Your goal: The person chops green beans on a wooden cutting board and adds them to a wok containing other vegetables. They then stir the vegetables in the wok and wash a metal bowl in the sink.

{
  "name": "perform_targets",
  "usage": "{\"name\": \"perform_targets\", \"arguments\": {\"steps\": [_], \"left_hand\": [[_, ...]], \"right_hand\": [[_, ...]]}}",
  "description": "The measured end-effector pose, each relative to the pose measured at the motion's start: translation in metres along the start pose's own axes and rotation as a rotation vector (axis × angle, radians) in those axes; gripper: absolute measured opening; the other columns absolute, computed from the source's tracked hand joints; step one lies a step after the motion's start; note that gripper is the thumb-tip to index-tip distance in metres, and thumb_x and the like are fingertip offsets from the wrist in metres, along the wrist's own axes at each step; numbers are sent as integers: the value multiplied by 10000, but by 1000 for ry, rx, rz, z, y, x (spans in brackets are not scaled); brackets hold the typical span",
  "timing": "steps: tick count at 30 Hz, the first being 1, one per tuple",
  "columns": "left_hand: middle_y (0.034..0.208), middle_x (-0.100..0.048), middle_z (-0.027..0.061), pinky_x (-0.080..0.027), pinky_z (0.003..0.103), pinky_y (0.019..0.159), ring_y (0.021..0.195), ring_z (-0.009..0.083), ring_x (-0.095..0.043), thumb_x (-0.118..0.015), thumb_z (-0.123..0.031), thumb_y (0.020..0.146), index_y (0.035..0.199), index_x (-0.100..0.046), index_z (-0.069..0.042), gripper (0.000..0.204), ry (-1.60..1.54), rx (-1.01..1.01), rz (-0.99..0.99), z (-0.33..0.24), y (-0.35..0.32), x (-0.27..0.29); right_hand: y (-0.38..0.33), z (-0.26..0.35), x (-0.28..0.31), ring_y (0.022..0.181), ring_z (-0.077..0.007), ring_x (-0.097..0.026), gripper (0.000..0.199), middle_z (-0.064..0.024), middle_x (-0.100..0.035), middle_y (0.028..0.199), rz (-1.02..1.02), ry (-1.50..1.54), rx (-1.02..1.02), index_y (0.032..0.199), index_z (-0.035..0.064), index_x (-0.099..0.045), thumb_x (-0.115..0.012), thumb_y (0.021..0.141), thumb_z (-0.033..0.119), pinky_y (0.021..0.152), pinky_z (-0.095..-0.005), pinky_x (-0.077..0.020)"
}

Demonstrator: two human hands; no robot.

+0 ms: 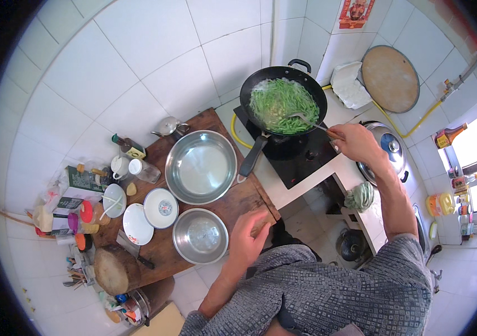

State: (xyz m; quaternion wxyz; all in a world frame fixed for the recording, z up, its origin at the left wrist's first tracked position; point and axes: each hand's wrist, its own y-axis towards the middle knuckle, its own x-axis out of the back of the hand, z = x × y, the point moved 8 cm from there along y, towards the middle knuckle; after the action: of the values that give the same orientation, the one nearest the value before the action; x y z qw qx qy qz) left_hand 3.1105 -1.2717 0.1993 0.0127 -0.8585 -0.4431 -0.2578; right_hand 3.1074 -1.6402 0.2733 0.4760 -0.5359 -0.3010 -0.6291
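A metal spatula [305,120] is gripped by the right hand [356,143], its blade sunk in the green beans [281,104] inside the black wok [283,99] at 12 o'clock on the dark cooktop [300,157]. The left hand [247,238] is laid fingers-curled on the wooden table [238,201] edge, holding nothing (just beside the small steel bowl [200,236]). A large steel basin [201,166] is seen at 10 o'clock.
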Motion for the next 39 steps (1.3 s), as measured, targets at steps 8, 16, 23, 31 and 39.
{"name": "perform_targets", "arguments": {"steps": [8, 16, 23, 31, 39], "left_hand": [[1211, -732, 139, -545, 417, 974, 1123, 337, -681, -779, -38, 900, 1185, -703, -30, 295, -83, -140, 9, -18, 39, -10], [1205, -734, 137, -546, 417, 969, 1114, 335, -684, -786, -39, 897, 1180, -702, -28, 295, -112, -125, 31, -16, 44, -19], [1220, -733, 142, -546, 419, 984, 1128, 339, -685, -775, -61, 907, 1184, -711, -30, 285, -49, -45, -11, -5, 37, -13], [1245, -736, 151, -536, 412, 1031, 1189, 327, -691, -781, -81, 923, 1205, -714, -20, 297, -24, 41, -36, 4, 24, -2], [1261, -735, 152, -536, 414, 1038, 1206, 330, -688, -776, -90, 927, 1215, -715, -25, 302, 4, 76, -58, 9, 16, -1]], "right_hand": [[-36, 16, 53, 998, -390, -726, 378, -184, -767, 1056, 62, -39, 16, 1250, 111, -749, -722, 875, 152, 857, -488, -566], [-5, 5, 3, 1026, -417, -721, 332, -183, -770, 1069, 109, -33, 9, 1241, 130, -744, -684, 923, 200, 882, -527, -573], [46, -5, -34, 1050, -417, -713, 349, -187, -765, 1113, -53, 119, 68, 1270, 125, -729, -668, 935, 207, 916, -523, -566], [87, -5, -47, 1069, -420, -709, 353, -192, -760, 1144, -184, 207, 44, 1280, 118, -725, -667, 942, 198, 918, -518, -570], [100, -21, -35, 1083, -419, -710, 377, -186, -764, 1142, -239, 259, 24, 1307, 138, -717, -676, 942, 220, 932, -506, -570]]}}
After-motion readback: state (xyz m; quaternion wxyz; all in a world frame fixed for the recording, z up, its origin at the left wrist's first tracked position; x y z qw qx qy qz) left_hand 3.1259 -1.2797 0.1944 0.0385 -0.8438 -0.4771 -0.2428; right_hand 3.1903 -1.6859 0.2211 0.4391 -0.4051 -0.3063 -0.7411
